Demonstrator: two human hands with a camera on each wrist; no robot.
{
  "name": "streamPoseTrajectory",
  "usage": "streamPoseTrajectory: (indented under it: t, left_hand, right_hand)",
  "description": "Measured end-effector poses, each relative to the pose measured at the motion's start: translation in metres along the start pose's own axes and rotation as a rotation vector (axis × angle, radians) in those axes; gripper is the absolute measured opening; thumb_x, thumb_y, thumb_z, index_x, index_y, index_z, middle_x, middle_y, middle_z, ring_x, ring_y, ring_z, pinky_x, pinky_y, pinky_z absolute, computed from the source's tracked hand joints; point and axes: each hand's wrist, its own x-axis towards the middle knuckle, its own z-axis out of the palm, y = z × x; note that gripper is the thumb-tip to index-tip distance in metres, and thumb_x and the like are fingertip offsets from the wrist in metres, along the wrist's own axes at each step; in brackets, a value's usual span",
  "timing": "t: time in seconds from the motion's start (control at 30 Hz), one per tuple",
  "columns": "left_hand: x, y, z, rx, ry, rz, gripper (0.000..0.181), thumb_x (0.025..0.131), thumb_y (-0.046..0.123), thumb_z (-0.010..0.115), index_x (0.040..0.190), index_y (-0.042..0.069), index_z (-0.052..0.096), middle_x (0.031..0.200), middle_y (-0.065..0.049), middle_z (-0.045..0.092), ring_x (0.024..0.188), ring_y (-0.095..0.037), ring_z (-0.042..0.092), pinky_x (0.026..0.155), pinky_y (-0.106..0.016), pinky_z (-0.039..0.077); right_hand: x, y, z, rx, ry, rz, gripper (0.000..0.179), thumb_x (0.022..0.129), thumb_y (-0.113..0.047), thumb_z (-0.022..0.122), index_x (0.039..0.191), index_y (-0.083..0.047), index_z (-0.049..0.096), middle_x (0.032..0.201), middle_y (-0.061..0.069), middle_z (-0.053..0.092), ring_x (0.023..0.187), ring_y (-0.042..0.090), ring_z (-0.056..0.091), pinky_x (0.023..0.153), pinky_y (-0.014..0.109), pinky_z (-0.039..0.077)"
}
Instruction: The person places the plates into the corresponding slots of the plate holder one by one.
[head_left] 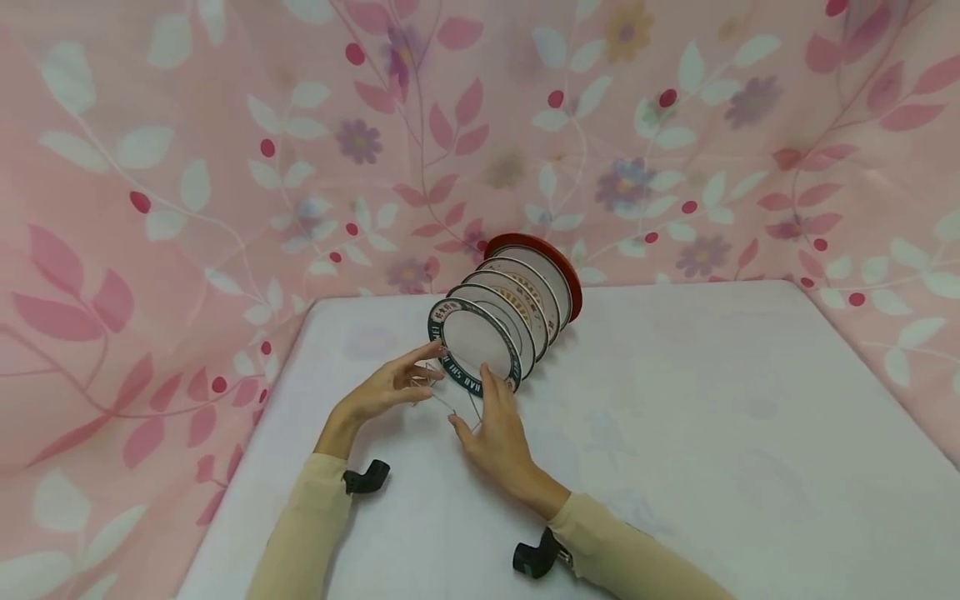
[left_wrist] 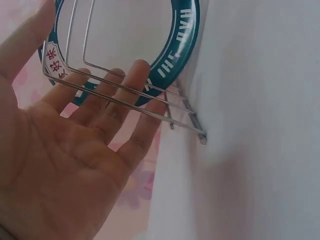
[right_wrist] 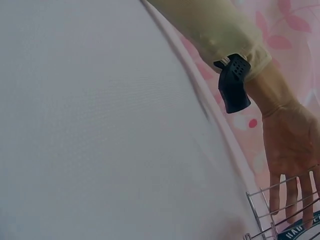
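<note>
Several round plates stand on edge in a row, running away from me. The nearest plate [head_left: 476, 340] has a white middle and a dark green rim with white lettering; at the far end is a red plate [head_left: 575, 292]. A thin metal wire rack [left_wrist: 125, 104] is at the near end of the row. My left hand [head_left: 384, 388] is at its left side, its loosely bent fingers against the wires, close to the green rim. My right hand [head_left: 498, 437] has its fingers stretched toward the plate's lower right edge; whether they touch it is unclear.
The plates and rack rest on a table with a white cover [head_left: 675, 433], near its back edge. Behind hangs a pink floral cloth [head_left: 480, 150]. A black wrist device [head_left: 367, 477] is on the left sleeve and another black device [head_left: 536, 557] on the right.
</note>
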Motion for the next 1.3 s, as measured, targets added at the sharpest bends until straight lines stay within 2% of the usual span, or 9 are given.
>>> streamPoseTrajectory:
  t: [0.1,0.23,0.33,0.43,0.57,0.73,0.87,0.97,1.3]
  left_hand:
    - [0.003,0.007,0.007,0.075,0.014,-0.023,0.077,0.091,0.009,0.068,0.156,0.011,0.025,0.159,-0.013,0.028,0.129,-0.044,0.047,0.096,-0.036,0.052]
    - [0.009,0.025,0.025,0.201,0.047,-0.088,0.078,0.086,0.018,0.076,0.152,0.017,0.034,0.154,-0.006,0.037,0.132,-0.036,0.044,0.100,-0.048,0.050]
    - [0.013,0.039,0.046,0.277,0.077,-0.156,0.080,0.082,0.029,0.080,0.149,0.020,0.036,0.151,-0.005,0.040,0.135,-0.030,0.043,0.099,-0.044,0.051]
    - [0.020,0.050,0.069,0.324,0.101,-0.190,0.085,0.080,0.036,0.081,0.147,0.014,0.036,0.148,-0.012,0.042,0.135,-0.030,0.044,0.097,-0.041,0.053]
    - [0.027,0.062,0.098,0.349,0.128,-0.194,0.089,0.079,0.040,0.082,0.145,0.004,0.034,0.142,-0.020,0.046,0.129,-0.032,0.049,0.093,-0.040,0.055]
    - [0.029,0.066,0.122,0.390,0.177,-0.158,0.085,0.079,0.042,0.081,0.139,0.001,0.038,0.134,-0.018,0.050,0.121,-0.031,0.052,0.089,-0.040,0.055]
    - [0.029,0.065,0.136,0.428,0.219,-0.124,0.083,0.078,0.047,0.080,0.135,0.001,0.041,0.127,-0.014,0.054,0.108,-0.027,0.054,0.087,-0.037,0.049]
    - [0.028,0.066,0.144,0.439,0.251,-0.124,0.083,0.077,0.050,0.079,0.133,0.002,0.043,0.124,-0.013,0.055,0.101,-0.025,0.053,0.086,-0.036,0.047]
    - [0.032,0.070,0.158,0.468,0.307,-0.150,0.086,0.076,0.055,0.079,0.135,0.004,0.042,0.128,-0.013,0.055,0.104,-0.025,0.054,0.086,-0.037,0.048]
  right_hand:
    - [-0.001,0.006,-0.009,-0.017,0.006,-0.042,0.083,0.078,-0.022,0.081,0.142,0.010,0.039,0.136,0.023,0.051,0.127,0.036,0.050,0.106,0.048,0.045]
    - [-0.004,0.018,-0.031,0.005,-0.042,-0.079,0.079,0.076,-0.018,0.080,0.141,0.008,0.043,0.132,0.020,0.056,0.121,0.034,0.054,0.100,0.046,0.049]
    - [-0.006,0.031,-0.051,0.061,-0.106,-0.092,0.078,0.074,-0.015,0.079,0.141,0.004,0.044,0.130,0.018,0.058,0.116,0.031,0.057,0.095,0.044,0.052]
    - [-0.007,0.049,-0.072,0.134,-0.173,-0.117,0.077,0.073,-0.011,0.079,0.141,0.002,0.043,0.128,0.019,0.057,0.112,0.031,0.059,0.092,0.043,0.055]
    - [-0.007,0.070,-0.095,0.205,-0.267,-0.157,0.076,0.073,-0.005,0.079,0.140,0.000,0.042,0.124,0.018,0.058,0.111,0.032,0.060,0.091,0.044,0.055]
    - [-0.003,0.083,-0.118,0.235,-0.411,-0.175,0.073,0.075,-0.005,0.078,0.138,0.000,0.041,0.118,0.016,0.057,0.110,0.030,0.059,0.095,0.044,0.054]
    - [0.000,0.089,-0.129,0.224,-0.500,-0.163,0.073,0.076,-0.004,0.078,0.138,0.000,0.039,0.120,0.015,0.057,0.112,0.029,0.058,0.097,0.046,0.052]
    - [0.001,0.092,-0.134,0.220,-0.550,-0.160,0.073,0.077,-0.003,0.077,0.138,0.000,0.037,0.121,0.016,0.056,0.114,0.030,0.058,0.098,0.046,0.051]
    - [0.006,0.097,-0.147,0.236,-0.623,-0.160,0.072,0.077,0.000,0.074,0.137,0.001,0.034,0.122,0.018,0.055,0.117,0.033,0.056,0.100,0.046,0.050]
